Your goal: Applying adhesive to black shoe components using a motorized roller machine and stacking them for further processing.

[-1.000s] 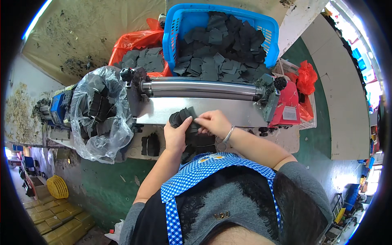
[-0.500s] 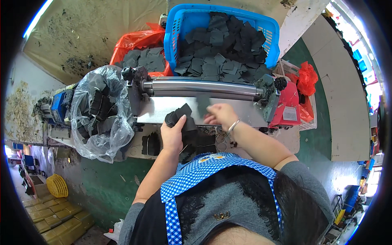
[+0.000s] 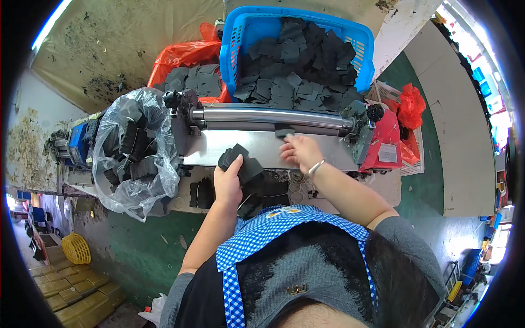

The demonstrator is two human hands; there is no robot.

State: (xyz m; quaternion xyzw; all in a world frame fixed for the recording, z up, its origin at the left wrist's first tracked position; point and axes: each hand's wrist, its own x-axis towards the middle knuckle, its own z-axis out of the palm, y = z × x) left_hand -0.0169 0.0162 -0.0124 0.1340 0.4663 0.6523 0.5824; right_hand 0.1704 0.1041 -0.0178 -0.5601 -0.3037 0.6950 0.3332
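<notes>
My left hand (image 3: 227,183) is closed around a stack of thin black square pieces (image 3: 238,159), fanned out above the front of a metal feed plate. My right hand (image 3: 302,153) has its fingertips at the near edge of a single black square piece (image 3: 284,132), which lies against the gap below the steel roller (image 3: 270,116). Its fingers are curled, and the thumb is partly hidden. The bare feed plate (image 3: 213,146) stretches below the roller, between the machine's two dark end brackets.
Behind the roller a blue basket (image 3: 228,60) holds many black pieces, beside a red plastic bag (image 3: 169,57) of more. A clear plastic bag (image 3: 158,188) with bundled pieces sits left. The machine's red housing (image 3: 381,141) stands right, before a white crate (image 3: 413,167).
My right hand has moved slightly right and forward, bringing the single black piece up to the roller. My left hand has lowered a little, and its stack has shifted.
</notes>
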